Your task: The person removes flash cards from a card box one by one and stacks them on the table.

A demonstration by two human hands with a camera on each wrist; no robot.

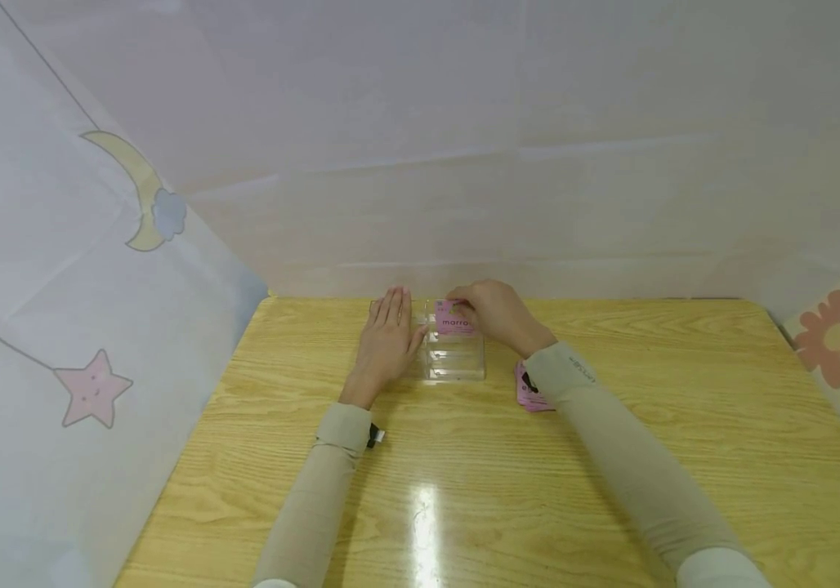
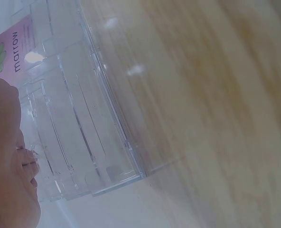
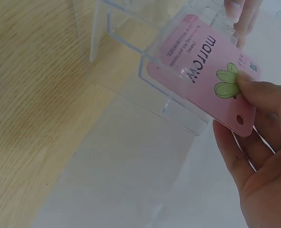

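Observation:
A clear plastic tiered holder (image 1: pixel 457 364) stands at the back of the table, its stepped slots showing in the left wrist view. My right hand (image 1: pixel 499 314) pinches a pink flash card (image 3: pixel 204 71) between thumb and fingers. The card reads "marrow" and bears a green vegetable picture; its lower part sits behind a clear front lip in one of the upper tiers. My left hand (image 1: pixel 385 336) lies on the left part of the holder with its fingers extended, covering that side from the head view.
Several pink cards (image 1: pixel 529 390) lie in a pile on the wooden table (image 1: pixel 648 376), partly under my right sleeve. A small black and white item (image 1: pixel 375 435) shows beside the left cuff. A pale printed cloth (image 1: pixel 420 163) hangs just behind the table's back edge.

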